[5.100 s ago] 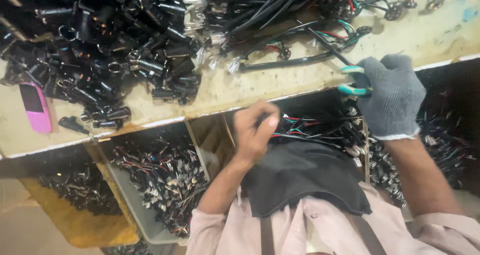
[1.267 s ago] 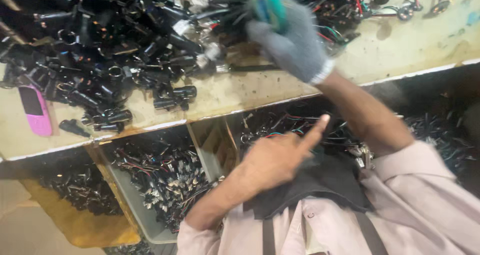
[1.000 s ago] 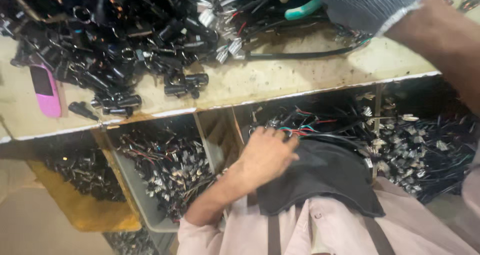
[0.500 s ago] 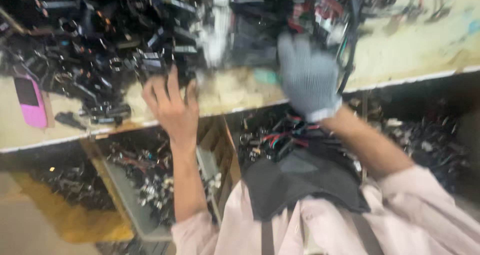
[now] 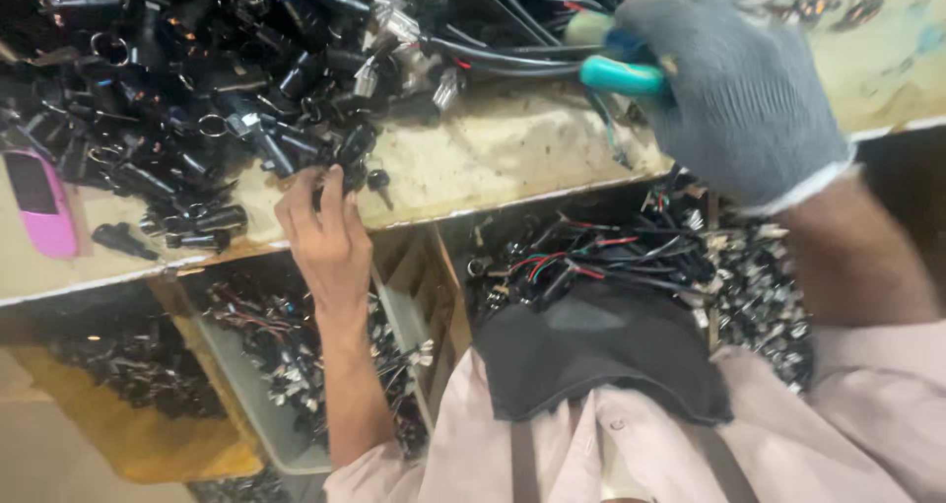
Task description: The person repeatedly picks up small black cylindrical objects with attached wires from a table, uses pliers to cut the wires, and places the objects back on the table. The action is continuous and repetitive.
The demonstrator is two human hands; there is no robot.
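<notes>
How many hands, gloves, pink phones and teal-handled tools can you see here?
Hands: 2, the bare left hand and the right hand
Grey gloves: 1, on the right hand
Pink phones: 1
Teal-handled tools: 1
Total: 5

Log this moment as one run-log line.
left hand: bare, fingers in black connector pile at bench edge | right hand: grey glove, gripping teal-handled cutter | pink phone: left on bench
</notes>
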